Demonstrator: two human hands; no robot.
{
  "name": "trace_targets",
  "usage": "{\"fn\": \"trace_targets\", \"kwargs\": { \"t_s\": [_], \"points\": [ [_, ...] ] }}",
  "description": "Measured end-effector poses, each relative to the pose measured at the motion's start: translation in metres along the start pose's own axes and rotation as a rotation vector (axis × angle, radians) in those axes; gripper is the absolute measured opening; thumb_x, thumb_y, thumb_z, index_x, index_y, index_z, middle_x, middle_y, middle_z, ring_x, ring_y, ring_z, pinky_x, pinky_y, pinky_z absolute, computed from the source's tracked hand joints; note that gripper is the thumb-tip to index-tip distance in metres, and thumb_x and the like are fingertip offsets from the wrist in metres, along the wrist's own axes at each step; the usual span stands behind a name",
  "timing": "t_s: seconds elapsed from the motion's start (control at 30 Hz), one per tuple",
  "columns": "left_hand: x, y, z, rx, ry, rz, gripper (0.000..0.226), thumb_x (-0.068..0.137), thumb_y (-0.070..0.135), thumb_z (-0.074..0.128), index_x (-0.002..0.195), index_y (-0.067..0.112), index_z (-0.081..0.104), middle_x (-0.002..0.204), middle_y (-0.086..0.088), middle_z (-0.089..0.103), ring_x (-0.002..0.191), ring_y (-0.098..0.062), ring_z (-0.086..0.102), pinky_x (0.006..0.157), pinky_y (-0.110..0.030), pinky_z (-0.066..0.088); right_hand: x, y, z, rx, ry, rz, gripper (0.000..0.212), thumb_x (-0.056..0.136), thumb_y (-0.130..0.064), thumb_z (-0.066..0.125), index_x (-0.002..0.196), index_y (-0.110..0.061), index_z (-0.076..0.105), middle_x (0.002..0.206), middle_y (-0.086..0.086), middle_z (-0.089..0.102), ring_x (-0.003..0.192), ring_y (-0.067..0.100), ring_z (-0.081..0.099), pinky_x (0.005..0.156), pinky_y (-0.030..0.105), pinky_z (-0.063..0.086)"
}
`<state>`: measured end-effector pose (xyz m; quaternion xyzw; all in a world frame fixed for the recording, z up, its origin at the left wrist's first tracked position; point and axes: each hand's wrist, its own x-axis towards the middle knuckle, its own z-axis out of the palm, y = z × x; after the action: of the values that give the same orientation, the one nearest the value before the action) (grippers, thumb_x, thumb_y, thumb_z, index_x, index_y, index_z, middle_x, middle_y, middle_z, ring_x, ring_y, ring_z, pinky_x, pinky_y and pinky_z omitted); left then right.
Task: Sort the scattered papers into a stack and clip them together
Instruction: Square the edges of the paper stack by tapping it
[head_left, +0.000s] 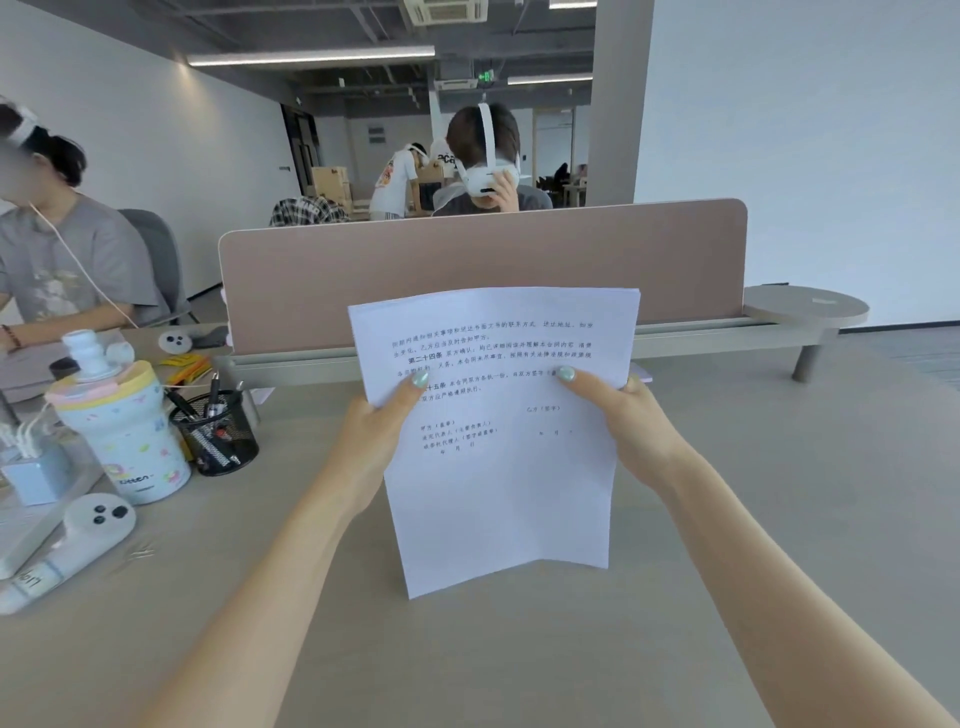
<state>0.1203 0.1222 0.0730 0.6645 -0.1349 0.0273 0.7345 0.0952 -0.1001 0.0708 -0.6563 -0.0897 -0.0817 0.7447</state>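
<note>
Pinching both side edges, the fingers (418, 382) of the left hand (382, 421) and right hand (618, 410) clasped a white stack of printed paper sheets (498, 441), thumbs pressed on the front page. It stood upright (bottom edge near or on the beige worktop (779, 519)), before a tan fabric divider panel (467, 270).

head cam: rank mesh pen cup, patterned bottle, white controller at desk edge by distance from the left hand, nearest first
1. mesh pen cup, just to the left of the left hand, which holds the paper stack.
2. patterned bottle, farther left, beside the cup.
3. white controller, farthest, down-left near the desk edge.
</note>
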Motion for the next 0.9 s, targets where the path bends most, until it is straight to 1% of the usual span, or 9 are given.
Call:
{"fn": "trace_targets", "kwargs": {
  "t_s": [0.1, 0.2, 0.3, 0.43, 0.53, 0.63, 0.73, 0.83, 0.9],
  "points": [
    [0.002, 0.006, 0.004, -0.001, -0.001, -0.024, 0.012, 0.09, 0.03, 0.055, 0.095, 0.031, 0.067, 0.092, 0.018, 0.074, 0.091, -0.004, 0.069, 0.075, -0.027, 0.056, 0.001, -0.002, -0.002, -0.003, 0.01, 0.036, 0.015, 0.09, -0.024, 0.06, 0.097, -0.027, 0.073, 0.107, -0.004, 0.073, 0.102, 0.018, 0.069, 0.085, 0.036, 0.053],
    [0.005, 0.022, 0.005, -0.019, -0.035, -0.077, 0.012, 0.091, 0.03, 0.056, 0.095, 0.028, 0.067, 0.088, 0.015, 0.074, 0.086, -0.006, 0.071, 0.067, -0.026, 0.058, 0.002, -0.018, -0.014, -0.032, -0.041, 0.083, 0.025, 0.09, -0.029, 0.06, 0.113, -0.023, 0.067, 0.112, -0.005, 0.071, 0.103, 0.017, 0.068, 0.087, 0.038, 0.054],
    [-0.003, 0.015, 0.0, -0.067, -0.101, -0.342, 0.02, 0.089, 0.035, 0.057, 0.101, 0.024, 0.067, 0.092, 0.006, 0.075, 0.074, -0.009, 0.072, 0.059, -0.028, 0.059, -0.007, -0.016, -0.03, -0.087, -0.111, 0.191, 0.028, 0.089, -0.028, 0.061, 0.116, -0.022, 0.064, 0.111, -0.004, 0.072, 0.099, 0.016, 0.07, 0.084, 0.035, 0.057],
    [-0.027, -0.043, -0.001, -0.055, -0.104, -0.728, 0.04, 0.088, 0.038, 0.058, 0.122, 0.017, 0.062, 0.117, -0.007, 0.068, 0.083, -0.02, 0.069, 0.062, -0.033, 0.058, -0.032, 0.039, -0.044, -0.07, -0.178, 0.476, 0.047, 0.077, -0.031, 0.069, 0.12, -0.013, 0.063, 0.117, 0.006, 0.07, 0.107, 0.027, 0.067, 0.095, 0.047, 0.05],
    [-0.046, -0.083, 0.002, -0.021, -0.087, -0.851, 0.039, 0.089, 0.038, 0.058, 0.119, 0.014, 0.063, 0.1, -0.005, 0.074, 0.073, -0.018, 0.072, 0.064, -0.033, 0.058, -0.051, 0.081, -0.044, -0.076, -0.135, 0.598, 0.044, 0.082, -0.028, 0.068, 0.121, -0.01, 0.062, 0.117, 0.008, 0.069, 0.107, 0.028, 0.067, 0.097, 0.049, 0.049],
    [-0.054, -0.104, -0.002, -0.003, -0.092, -0.859, 0.03, 0.089, 0.041, 0.056, 0.107, 0.019, 0.067, 0.084, 0.002, 0.076, 0.074, -0.014, 0.071, 0.071, -0.032, 0.056, -0.065, 0.101, -0.046, -0.066, -0.097, 0.643, 0.032, 0.091, -0.024, 0.059, 0.12, -0.01, 0.063, 0.113, 0.006, 0.071, 0.102, 0.025, 0.069, 0.089, 0.043, 0.055],
    [-0.049, -0.11, -0.003, -0.031, -0.081, -0.781, 0.029, 0.093, 0.045, 0.048, 0.092, 0.024, 0.067, 0.077, 0.006, 0.074, 0.071, -0.011, 0.069, 0.066, -0.029, 0.051, -0.073, 0.104, -0.046, -0.025, -0.111, 0.655, 0.029, 0.092, -0.023, 0.056, 0.118, -0.011, 0.063, 0.111, 0.005, 0.072, 0.1, 0.023, 0.07, 0.073, 0.032, 0.059],
    [-0.042, -0.11, 0.001, -0.014, -0.045, -0.678, 0.033, 0.097, 0.043, 0.041, 0.076, 0.024, 0.058, 0.06, 0.009, 0.065, 0.051, -0.008, 0.061, 0.048, -0.019, 0.046, -0.076, 0.105, -0.045, -0.034, -0.14, 0.668, 0.03, 0.092, -0.024, 0.057, 0.119, -0.012, 0.063, 0.114, 0.005, 0.071, 0.103, 0.023, 0.069, 0.081, 0.036, 0.058],
    [-0.039, -0.113, 0.0, -0.001, -0.01, -0.66, 0.033, 0.096, 0.047, 0.041, 0.089, 0.023, 0.062, 0.073, 0.007, 0.07, 0.059, -0.01, 0.067, 0.049, -0.019, 0.048, -0.076, 0.106, -0.045, -0.038, -0.148, 0.679, 0.032, 0.091, -0.026, 0.058, 0.12, -0.012, 0.063, 0.116, 0.005, 0.07, 0.105, 0.024, 0.067, 0.09, 0.041, 0.054]
  ]
}}
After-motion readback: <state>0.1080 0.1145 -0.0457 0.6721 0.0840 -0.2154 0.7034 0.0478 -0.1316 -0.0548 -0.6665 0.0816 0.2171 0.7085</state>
